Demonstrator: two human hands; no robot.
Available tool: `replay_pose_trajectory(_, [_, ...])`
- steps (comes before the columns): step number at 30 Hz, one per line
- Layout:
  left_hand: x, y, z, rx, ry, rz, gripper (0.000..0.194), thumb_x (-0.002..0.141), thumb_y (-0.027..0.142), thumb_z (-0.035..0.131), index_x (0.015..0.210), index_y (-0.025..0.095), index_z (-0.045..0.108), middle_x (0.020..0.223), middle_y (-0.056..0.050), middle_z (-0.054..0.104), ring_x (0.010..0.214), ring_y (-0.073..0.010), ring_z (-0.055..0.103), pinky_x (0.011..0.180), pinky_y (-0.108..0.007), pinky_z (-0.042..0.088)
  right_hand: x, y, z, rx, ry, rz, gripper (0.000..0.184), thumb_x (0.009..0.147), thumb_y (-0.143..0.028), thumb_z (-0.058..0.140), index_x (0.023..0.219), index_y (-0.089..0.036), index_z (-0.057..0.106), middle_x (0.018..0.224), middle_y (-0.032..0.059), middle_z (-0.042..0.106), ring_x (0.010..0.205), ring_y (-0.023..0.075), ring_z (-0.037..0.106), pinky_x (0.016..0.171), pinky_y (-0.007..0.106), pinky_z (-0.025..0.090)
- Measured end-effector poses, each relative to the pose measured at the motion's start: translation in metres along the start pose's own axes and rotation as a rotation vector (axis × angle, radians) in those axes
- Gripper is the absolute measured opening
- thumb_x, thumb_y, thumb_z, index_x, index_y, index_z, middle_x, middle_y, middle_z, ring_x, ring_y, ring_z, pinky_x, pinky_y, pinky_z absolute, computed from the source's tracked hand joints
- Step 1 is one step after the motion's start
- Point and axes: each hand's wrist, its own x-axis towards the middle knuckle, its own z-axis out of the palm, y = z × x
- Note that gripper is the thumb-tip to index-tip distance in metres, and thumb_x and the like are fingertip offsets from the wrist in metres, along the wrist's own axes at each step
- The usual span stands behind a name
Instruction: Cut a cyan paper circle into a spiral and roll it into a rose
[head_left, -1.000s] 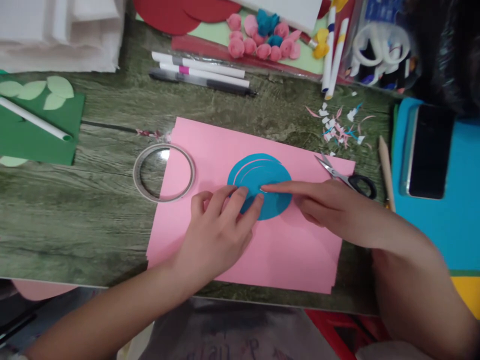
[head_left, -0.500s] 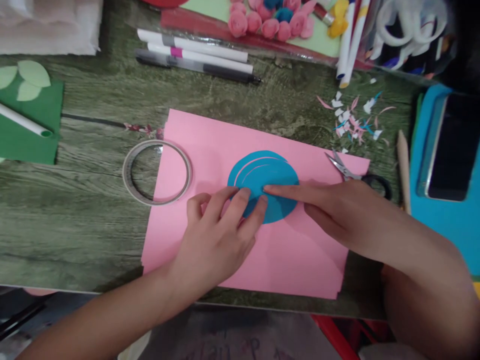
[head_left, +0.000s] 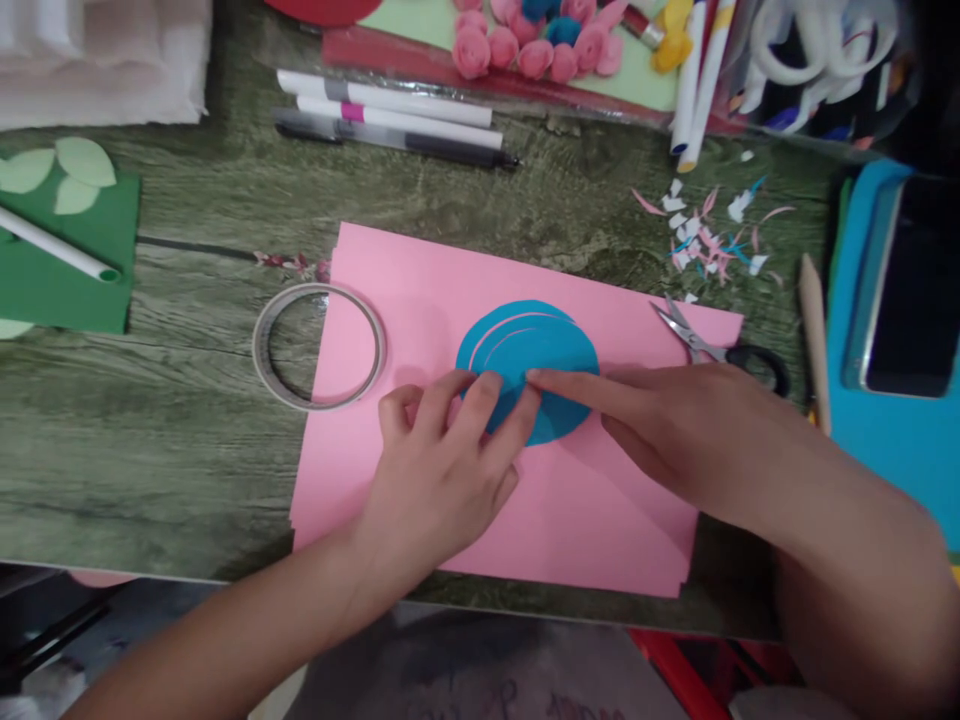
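Observation:
A blue paper disc cut into a spiral point(head_left: 536, 345) lies on a pink sheet point(head_left: 450, 290) in the middle of the green wood-grain table. My left hand point(head_left: 442, 470) rests on the pink sheet with its fingertips pressed on the disc's near-left edge. My right hand point(head_left: 675, 425) comes in from the right, its forefinger stretched out and pressing the disc's centre while the other fingers are curled under. Neither hand grips anything.
A tape ring point(head_left: 319, 345) lies at the pink sheet's left edge. Small scissors point(head_left: 720, 345) and a wooden stick point(head_left: 814, 330) are at the right, beside a phone point(head_left: 911, 290) on blue paper. Pens point(head_left: 390, 125), paper roses point(head_left: 536, 45), paper scraps point(head_left: 709, 235) and green paper point(head_left: 67, 250) lie around.
Both hands stay on the blue disc, barely shifting. The view has drifted slightly, showing less of the table's far side than a second ago.

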Motion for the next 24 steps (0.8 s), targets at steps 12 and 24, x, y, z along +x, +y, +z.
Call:
replay_pose_trajectory(12, [0.001, 0.003, -0.003, 0.038, -0.009, -0.022, 0.04, 0.086, 0.025, 0.047, 0.124, 0.025, 0.055, 0.113, -0.009, 0.06, 0.101, -0.0282, 0.048, 0.072, -0.042, 0.029, -0.003, 0.0, -0.008, -0.905, 0.384, -0.137, 0.065, 0.086, -0.007, 0.038, 0.146, -0.03, 0.024, 0.06, -0.0021, 0.049, 0.055, 0.0168, 0.043, 0.054, 0.028, 0.023])
replay_pose_trajectory(24, [0.001, 0.002, -0.002, 0.033, 0.013, -0.018, 0.04, 0.085, 0.026, 0.048, 0.124, 0.024, 0.056, 0.113, -0.01, 0.06, 0.101, -0.0275, 0.049, 0.074, -0.042, 0.029, -0.013, -0.004, 0.035, -0.808, 0.41, -0.274, 0.036, 0.091, -0.015, 0.044, 0.127, -0.017, 0.052, 0.08, 0.0038, 0.06, 0.068, 0.0178, 0.052, 0.065, 0.032, 0.034])
